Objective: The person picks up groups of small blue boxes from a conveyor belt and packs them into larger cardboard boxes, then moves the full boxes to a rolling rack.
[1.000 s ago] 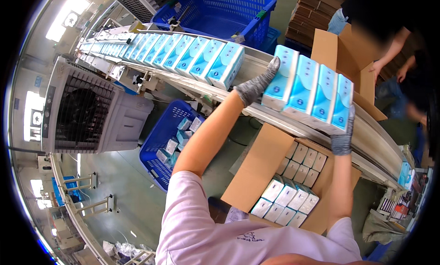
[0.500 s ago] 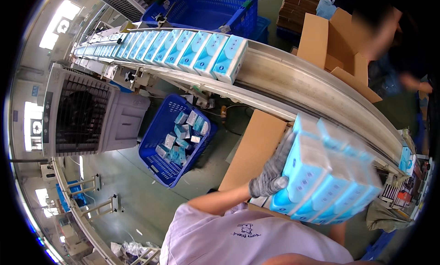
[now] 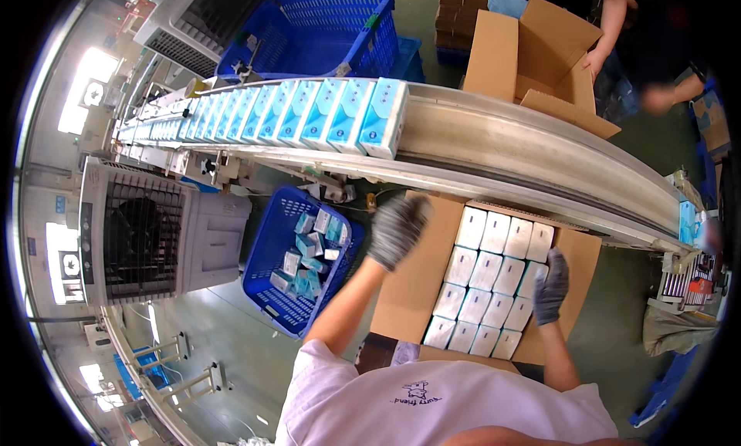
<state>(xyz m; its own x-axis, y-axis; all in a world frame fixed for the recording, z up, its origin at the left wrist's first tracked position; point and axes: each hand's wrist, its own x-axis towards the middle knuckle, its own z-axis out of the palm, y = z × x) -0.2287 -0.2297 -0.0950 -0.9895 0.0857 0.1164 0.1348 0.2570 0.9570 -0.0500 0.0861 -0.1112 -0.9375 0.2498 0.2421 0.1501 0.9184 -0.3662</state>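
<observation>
An open cardboard box point(image 3: 421, 280) stands in front of me, its flaps folded outward. White-topped tissue packs point(image 3: 478, 270) fill it in tight rows. My right hand point(image 3: 551, 288), in a grey knit glove, lies at the right side of the packs, its fingers stretched along the edge and holding nothing. Over the left flap is my left hand point(image 3: 399, 228), gloved the same way; motion blurs its fingers, and no pack shows in it. Beyond the box, a line of blue and white tissue packs point(image 3: 384, 120) stands upright on the conveyor point(image 3: 494, 141).
On the floor at left, a blue basket point(image 3: 258, 249) holds loose small packs. A larger blue crate point(image 3: 309, 29) sits behind the conveyor. Across the belt, another person's hand point(image 3: 596, 62) touches an open carton point(image 3: 494, 56). An air cooler point(image 3: 166, 230) stands at left.
The block of tissue packs that was held over the box is now down among the rows inside it. My left hand has come off it and moved left; my right hand shows now.
</observation>
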